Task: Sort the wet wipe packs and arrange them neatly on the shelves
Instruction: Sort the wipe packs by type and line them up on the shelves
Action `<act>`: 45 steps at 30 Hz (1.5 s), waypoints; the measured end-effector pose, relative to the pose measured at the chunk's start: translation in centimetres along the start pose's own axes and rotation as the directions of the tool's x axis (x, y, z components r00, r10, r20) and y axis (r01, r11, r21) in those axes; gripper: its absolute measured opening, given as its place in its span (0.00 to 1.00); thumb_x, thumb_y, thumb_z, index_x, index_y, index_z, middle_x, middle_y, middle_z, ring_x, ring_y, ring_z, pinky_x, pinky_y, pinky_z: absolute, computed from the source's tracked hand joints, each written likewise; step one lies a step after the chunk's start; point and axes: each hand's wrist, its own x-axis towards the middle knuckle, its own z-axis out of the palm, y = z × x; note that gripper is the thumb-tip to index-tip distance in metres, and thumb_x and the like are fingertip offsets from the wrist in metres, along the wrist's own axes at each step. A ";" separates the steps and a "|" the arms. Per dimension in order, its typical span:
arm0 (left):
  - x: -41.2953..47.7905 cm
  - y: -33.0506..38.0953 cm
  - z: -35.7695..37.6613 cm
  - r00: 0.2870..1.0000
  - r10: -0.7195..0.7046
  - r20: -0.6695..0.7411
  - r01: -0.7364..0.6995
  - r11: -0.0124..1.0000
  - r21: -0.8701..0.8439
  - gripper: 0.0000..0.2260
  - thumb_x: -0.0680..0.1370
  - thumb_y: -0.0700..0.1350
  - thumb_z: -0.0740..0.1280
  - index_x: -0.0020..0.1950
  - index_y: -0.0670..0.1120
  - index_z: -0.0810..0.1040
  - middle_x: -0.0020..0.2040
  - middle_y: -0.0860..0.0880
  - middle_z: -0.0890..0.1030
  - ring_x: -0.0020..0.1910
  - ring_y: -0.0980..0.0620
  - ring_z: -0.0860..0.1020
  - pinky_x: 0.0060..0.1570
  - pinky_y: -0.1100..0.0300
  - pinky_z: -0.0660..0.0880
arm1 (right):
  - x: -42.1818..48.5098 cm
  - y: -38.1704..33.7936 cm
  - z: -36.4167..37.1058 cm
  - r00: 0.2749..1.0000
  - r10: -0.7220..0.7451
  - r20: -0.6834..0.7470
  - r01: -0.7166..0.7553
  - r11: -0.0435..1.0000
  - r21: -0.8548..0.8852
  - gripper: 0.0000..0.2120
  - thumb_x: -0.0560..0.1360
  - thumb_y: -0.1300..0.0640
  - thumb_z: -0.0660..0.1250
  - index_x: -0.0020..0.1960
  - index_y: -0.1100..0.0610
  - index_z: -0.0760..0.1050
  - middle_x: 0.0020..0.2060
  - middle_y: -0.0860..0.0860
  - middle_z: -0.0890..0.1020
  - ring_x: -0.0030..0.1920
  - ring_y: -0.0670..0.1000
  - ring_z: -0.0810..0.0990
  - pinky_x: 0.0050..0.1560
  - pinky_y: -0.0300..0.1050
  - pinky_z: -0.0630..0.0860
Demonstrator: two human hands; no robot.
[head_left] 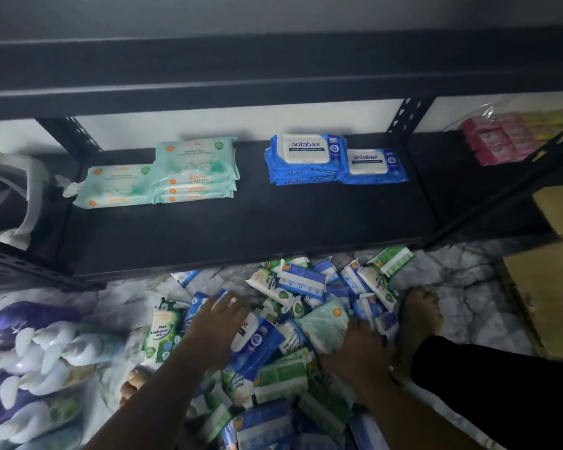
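Note:
A loose pile of wet wipe packs (pixel 309 287), blue, green and white, lies on the marble floor in front of a black shelf (pixel 241 228). On the shelf stand two stacks of mint-green packs (pixel 194 172) and two stacks of blue antabax packs (pixel 306 157). My left hand (pixel 216 323) lies with straight fingers on the pile, its palm over a blue antabax pack (pixel 260 347). My right hand (pixel 359 350) curls its fingers around the right edge of a mint-green pack (pixel 325 323) in the pile.
Pink packs in clear wrap (pixel 507 141) sit on the shelf at the far right. Cardboard boxes (pixel 553 287) stand to the right, purple and white bagged goods (pixel 30 358) to the left. My bare feet (pixel 420 315) touch the pile. A white plastic object (pixel 17 190) fills the shelf's left end.

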 end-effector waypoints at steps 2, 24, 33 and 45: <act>-0.4 -0.4 -1.1 0.994 -0.006 -0.109 -0.008 0.992 -0.127 0.44 0.67 0.55 0.73 0.79 0.46 0.60 0.77 0.46 0.65 0.78 0.43 0.61 0.77 0.41 0.54 | -0.2 0.0 -1.9 0.996 -0.085 -0.020 0.084 0.996 -0.038 0.55 0.60 0.25 0.69 0.78 0.51 0.56 0.73 0.51 0.68 0.70 0.57 0.69 0.68 0.59 0.65; 26.9 7.2 -31.8 0.775 -0.005 -0.632 -0.073 0.993 -0.097 0.38 0.66 0.69 0.71 0.74 0.56 0.70 0.62 0.47 0.79 0.60 0.41 0.78 0.62 0.50 0.74 | 16.0 6.8 -19.9 0.894 -0.373 -0.248 0.324 0.921 -0.218 0.46 0.55 0.39 0.72 0.71 0.49 0.67 0.59 0.48 0.76 0.58 0.56 0.77 0.61 0.54 0.73; 38.0 8.7 -31.7 0.829 0.069 -0.556 -0.032 0.997 0.076 0.36 0.69 0.68 0.70 0.73 0.55 0.68 0.62 0.47 0.79 0.57 0.41 0.79 0.61 0.49 0.70 | 21.2 7.6 -21.2 0.902 -0.356 -0.246 0.335 0.934 -0.122 0.43 0.55 0.44 0.76 0.69 0.48 0.69 0.61 0.46 0.75 0.60 0.53 0.76 0.62 0.54 0.71; 39.5 9.0 -29.6 0.898 0.032 -0.439 0.006 0.996 0.085 0.37 0.71 0.68 0.69 0.73 0.53 0.63 0.65 0.45 0.76 0.65 0.39 0.75 0.71 0.38 0.61 | 21.8 7.7 -21.3 0.905 -0.354 -0.236 0.337 0.935 -0.111 0.48 0.57 0.44 0.77 0.75 0.47 0.66 0.64 0.45 0.73 0.64 0.52 0.73 0.66 0.53 0.68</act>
